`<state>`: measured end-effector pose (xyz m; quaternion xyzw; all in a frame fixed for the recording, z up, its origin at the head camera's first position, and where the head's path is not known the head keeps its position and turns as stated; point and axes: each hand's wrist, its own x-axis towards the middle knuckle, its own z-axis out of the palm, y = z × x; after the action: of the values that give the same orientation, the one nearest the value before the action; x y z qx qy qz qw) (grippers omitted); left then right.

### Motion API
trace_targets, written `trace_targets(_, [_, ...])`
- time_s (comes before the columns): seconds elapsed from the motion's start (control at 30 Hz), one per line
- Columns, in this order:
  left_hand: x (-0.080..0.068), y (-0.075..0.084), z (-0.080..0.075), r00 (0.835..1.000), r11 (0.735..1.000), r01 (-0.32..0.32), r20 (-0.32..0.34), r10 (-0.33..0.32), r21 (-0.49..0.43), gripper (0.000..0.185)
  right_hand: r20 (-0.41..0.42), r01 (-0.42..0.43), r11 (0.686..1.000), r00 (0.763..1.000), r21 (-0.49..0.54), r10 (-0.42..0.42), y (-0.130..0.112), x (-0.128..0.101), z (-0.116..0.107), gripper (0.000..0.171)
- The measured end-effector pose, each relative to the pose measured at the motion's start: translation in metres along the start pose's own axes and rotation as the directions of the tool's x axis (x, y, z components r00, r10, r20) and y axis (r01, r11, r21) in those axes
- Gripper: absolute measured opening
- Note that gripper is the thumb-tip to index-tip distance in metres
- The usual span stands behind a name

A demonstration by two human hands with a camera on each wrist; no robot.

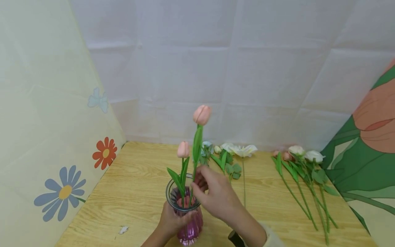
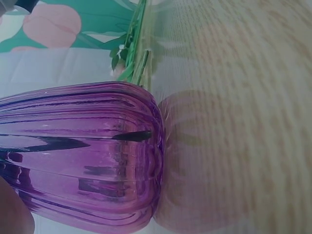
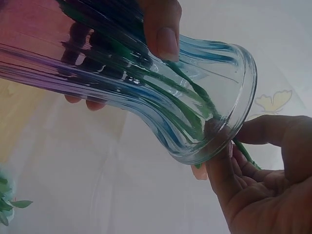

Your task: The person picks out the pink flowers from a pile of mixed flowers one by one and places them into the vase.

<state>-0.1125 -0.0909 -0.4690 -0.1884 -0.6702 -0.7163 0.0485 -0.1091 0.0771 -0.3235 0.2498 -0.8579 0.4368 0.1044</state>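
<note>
A ribbed glass vase (image 1: pixel 190 233), purple below with a clear flared rim, stands on the table. My left hand (image 1: pixel 172 219) grips it below the rim; in the right wrist view the left thumb (image 3: pixel 168 41) lies against the glass. A shorter pink tulip (image 1: pixel 183 150) with green leaves stands in the vase. My right hand (image 1: pixel 217 192) pinches the stem of a taller pink tulip (image 1: pixel 202 115) at the vase mouth. In the right wrist view, fingers of the right hand (image 3: pixel 268 185) reach over the rim, and green stems (image 3: pixel 180 105) show through the glass.
White and pale blue flowers (image 1: pixel 239 150) with leaves lie at the table's back. On the right lies a group of pink and white flowers (image 1: pixel 314 156) with long stems. A white scrap (image 1: pixel 123 230) is front left. A dark cylindrical object (image 1: pixel 236 238) sits near the right forearm.
</note>
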Motion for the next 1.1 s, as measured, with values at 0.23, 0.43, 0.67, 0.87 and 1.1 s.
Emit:
trace_targets(0.23, [0.0, 0.0028, 0.0007, 1.0, 1.0, 0.011, -0.002, -0.011, -0.02, 0.063, 0.015, 0.007, 1.0, 1.0, -0.026, -0.007, 0.0002, -0.0002, -0.0007, 0.014])
trace_targets(0.43, [-0.0009, 0.003, 0.0004, 1.0, 0.999, 0.013, -0.007, -0.013, -0.036, 0.065, 0.032, 0.017, 0.999, 0.999, -0.05, -0.015, -0.0005, -0.0008, -0.0007, 0.013])
trace_targets(0.67, [-0.001, 0.0021, 0.0007, 1.0, 1.0, -0.009, -0.01, 0.009, -0.017, 0.064, 0.045, 0.006, 0.999, 0.999, -0.041, -0.004, 0.0001, -0.0007, -0.0017, 0.009])
trace_targets(0.87, [-0.0012, -0.0001, -0.0001, 0.999, 0.998, -0.034, 0.012, 0.034, -0.043, 0.063, 0.048, 0.001, 1.0, 0.999, -0.03, 0.0, 0.0013, -0.0004, -0.003, 0.007])
trace_targets(1.1, [-0.0012, -0.0003, 0.0001, 0.999, 0.998, -0.029, 0.011, 0.03, -0.047, 0.065, 0.054, -0.019, 1.0, 0.998, -0.024, 0.02, -0.0017, -0.0013, -0.0053, 0.009])
